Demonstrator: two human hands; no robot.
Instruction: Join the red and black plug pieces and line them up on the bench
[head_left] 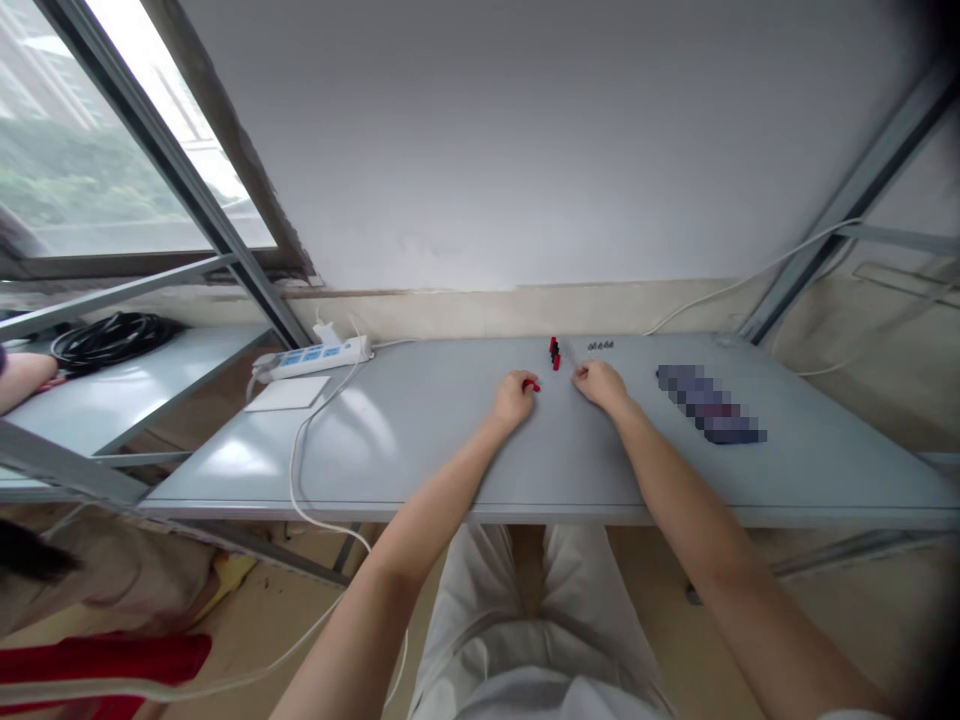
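Note:
My left hand (514, 399) rests on the grey table (420, 440) with its fingers curled round a small red piece (533, 386) that sticks out at the fingertips. My right hand (600, 383) lies close by to the right, fingers bent and pressed together; whatever is in them is too small to see. Just beyond both hands stands a small cluster of red and black pieces (554, 353). A short row of tiny dark parts (600, 346) lies further right, near the table's back edge.
A white power strip (313, 358) with a cable (300, 450) and a white flat pad (287, 394) sit at the table's left back. A blurred dark object (710, 404) lies at the right. Black coiled cable (112, 338) and another person's arm (22, 378) are on the left bench.

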